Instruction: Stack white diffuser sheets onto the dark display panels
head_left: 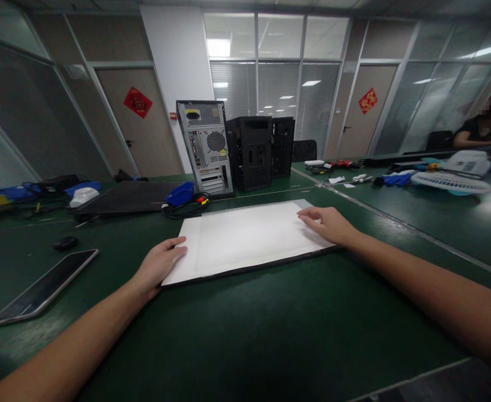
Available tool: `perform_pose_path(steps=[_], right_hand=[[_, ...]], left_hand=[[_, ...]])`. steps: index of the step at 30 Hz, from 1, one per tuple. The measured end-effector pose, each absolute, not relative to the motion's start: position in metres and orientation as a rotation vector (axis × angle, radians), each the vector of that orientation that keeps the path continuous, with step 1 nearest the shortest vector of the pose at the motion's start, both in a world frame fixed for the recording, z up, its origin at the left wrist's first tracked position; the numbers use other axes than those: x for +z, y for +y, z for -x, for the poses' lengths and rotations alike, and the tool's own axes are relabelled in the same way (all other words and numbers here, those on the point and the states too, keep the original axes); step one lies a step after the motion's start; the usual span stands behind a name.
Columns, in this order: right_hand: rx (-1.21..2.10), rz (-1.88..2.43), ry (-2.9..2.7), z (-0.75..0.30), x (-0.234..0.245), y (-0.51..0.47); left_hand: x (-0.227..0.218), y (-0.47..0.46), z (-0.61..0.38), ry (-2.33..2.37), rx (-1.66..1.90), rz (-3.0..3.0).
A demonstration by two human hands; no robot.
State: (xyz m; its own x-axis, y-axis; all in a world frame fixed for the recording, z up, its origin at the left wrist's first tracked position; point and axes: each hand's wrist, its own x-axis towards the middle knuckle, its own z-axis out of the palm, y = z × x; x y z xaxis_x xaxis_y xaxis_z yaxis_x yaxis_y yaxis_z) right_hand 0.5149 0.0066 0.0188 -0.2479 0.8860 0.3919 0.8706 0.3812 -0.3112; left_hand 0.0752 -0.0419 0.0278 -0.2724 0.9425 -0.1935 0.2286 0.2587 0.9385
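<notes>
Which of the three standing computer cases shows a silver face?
The leftmost case: its facing side is silver metal, while the middle case and the rightmost case look black.

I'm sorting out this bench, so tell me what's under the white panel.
A black edge shows under the near side of the white panel, with the green tabletop around it. Anything further beneath is covered and cannot be seen.

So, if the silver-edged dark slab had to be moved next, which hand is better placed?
Probably the left hand: it's at the left end of the white panel, nearer the dark slab. The right hand is at the opposite end.
</notes>
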Motion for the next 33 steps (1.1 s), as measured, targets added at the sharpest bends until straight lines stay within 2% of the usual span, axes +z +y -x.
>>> perform_pose_path(steps=[3,7,33], right_hand=[[-0.156,1.848,-2.084,-0.53,0.012,0.017],[-0.13,2.06,-2.064,-0.544,0.006,0.025],[-0.154,1.763,-2.282,-0.507,0.008,0.006]], left_hand=[[0.031,-0.044,-0.078,1.699,1.067,-1.082],[0.03,-0.043,-0.076,1.71,1.069,-1.097],[0.032,-0.042,-0.077,1.803,1.054,-1.234]])
